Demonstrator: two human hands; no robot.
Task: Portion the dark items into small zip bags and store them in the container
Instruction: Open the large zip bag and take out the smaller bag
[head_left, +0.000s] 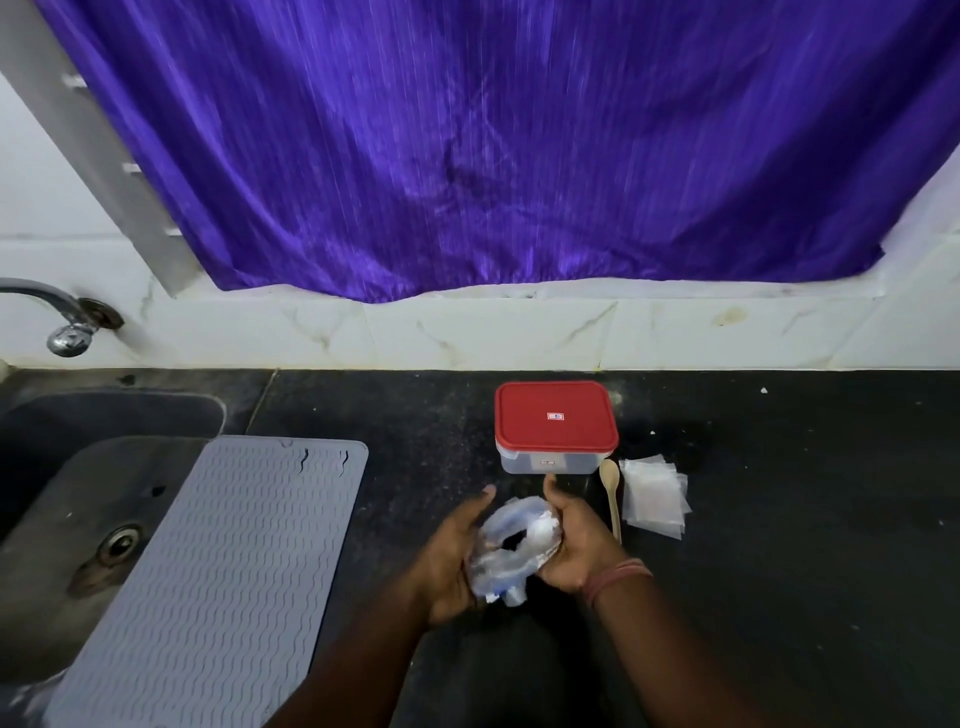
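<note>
**user1:** Lower middle of the frame, both hands are on a crumpled clear plastic bag (511, 545) over the black counter (779, 571). The left hand (452, 556) cups its left side, with the fingers mostly hidden behind the plastic. The right hand (574, 545) grips the right side, thumb pointing up. There's a dark patch in the middle of the bag, but it's too blurry to tell what it is.

**user2:** Where's the container?

**user1:** Just above the hands, center right: a clear container (555, 457) with its red lid (555, 415) on, so I can't see inside. A wooden spoon (612, 493) lies right of it, and a stack of small zip bags (655, 499) sits just beside the spoon.

**user2:** And left?

**user1:** A grey ribbed mat (208, 571) lies partly over the sink (78, 519), cut off at the bottom edge. The tap (57, 312) is cropped at the left edge, and a purple curtain (493, 145) fills the top.
</note>
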